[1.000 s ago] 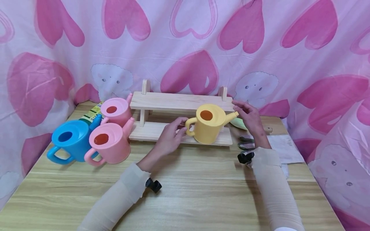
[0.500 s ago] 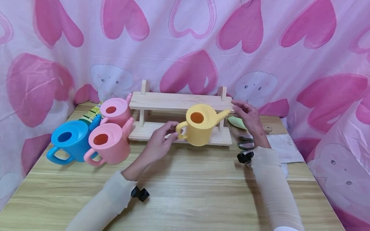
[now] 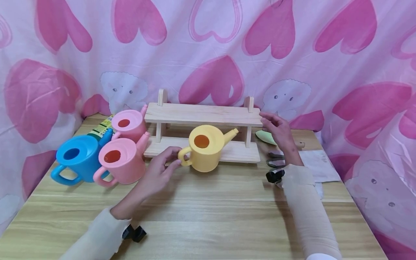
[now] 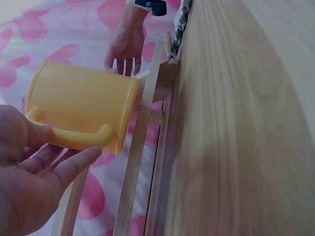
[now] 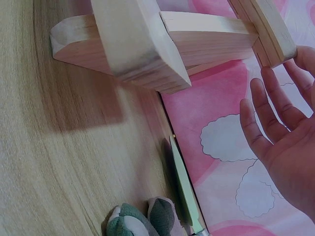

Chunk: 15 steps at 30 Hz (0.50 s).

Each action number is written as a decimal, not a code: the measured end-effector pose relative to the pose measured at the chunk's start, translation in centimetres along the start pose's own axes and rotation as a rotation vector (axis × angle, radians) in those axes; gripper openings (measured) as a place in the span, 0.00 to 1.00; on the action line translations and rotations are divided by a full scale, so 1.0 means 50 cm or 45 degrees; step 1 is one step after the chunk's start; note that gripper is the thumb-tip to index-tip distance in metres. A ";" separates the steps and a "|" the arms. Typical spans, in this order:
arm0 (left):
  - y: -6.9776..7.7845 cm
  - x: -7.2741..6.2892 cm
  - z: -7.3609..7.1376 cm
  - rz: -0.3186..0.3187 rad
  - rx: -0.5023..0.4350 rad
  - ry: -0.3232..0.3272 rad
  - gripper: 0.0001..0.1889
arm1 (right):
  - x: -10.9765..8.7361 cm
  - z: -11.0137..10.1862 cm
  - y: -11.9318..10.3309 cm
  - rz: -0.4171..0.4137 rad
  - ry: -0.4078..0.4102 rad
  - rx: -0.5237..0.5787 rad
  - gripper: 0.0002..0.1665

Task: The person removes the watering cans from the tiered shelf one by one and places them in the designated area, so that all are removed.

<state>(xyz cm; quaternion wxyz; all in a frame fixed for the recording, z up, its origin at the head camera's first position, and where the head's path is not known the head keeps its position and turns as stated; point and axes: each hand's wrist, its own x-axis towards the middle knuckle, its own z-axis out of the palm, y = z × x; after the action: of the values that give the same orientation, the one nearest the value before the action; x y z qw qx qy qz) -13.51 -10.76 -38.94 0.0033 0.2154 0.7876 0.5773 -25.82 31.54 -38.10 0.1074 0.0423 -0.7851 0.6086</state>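
By its handle, my left hand (image 3: pixel 156 176) pinches a yellow watering can (image 3: pixel 206 156). The can is upright in front of the lower board of a two-tier wooden shelf (image 3: pixel 201 113), its spout pointing right. In the left wrist view, the thumb and fingers meet the can's handle (image 4: pixel 81 139). My right hand (image 3: pixel 278 130) touches the right end of the upper board. The right wrist view shows its fingers (image 5: pixel 278 110) extended and spread, with fingertips against the board end (image 5: pixel 270 39).
A blue watering can (image 3: pixel 85 160) and two pink ones, the front (image 3: pixel 131 164) and the rear (image 3: pixel 138 125), stand left of the shelf. Behind them lies a green-and-yellow packet (image 3: pixel 103 126). Right of the shelf are a pale green trowel-like blade (image 3: pixel 264 137), gloves (image 3: pixel 275 161) and a white cloth (image 3: pixel 320 166).
My left hand has drawn the yellow watering can leftward and toward me, away from the shelf's right side. The right hand stays at the upper board's end.
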 end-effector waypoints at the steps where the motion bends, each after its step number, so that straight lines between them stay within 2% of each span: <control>1: -0.002 -0.005 -0.004 -0.007 -0.008 -0.002 0.14 | 0.000 0.000 0.000 0.002 0.000 0.002 0.25; 9: -0.011 -0.040 -0.027 -0.060 -0.058 -0.031 0.16 | 0.003 0.000 0.002 0.007 0.012 0.007 0.25; 15: -0.019 -0.061 -0.037 -0.019 -0.061 -0.054 0.15 | 0.000 0.001 -0.006 0.023 -0.007 0.057 0.24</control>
<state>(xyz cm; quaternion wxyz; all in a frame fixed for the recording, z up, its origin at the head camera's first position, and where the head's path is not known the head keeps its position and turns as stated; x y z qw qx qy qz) -11.55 -13.72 -39.91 0.0296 0.2215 0.7749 0.5913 -25.78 31.40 -37.85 0.0988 0.0395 -0.7718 0.6269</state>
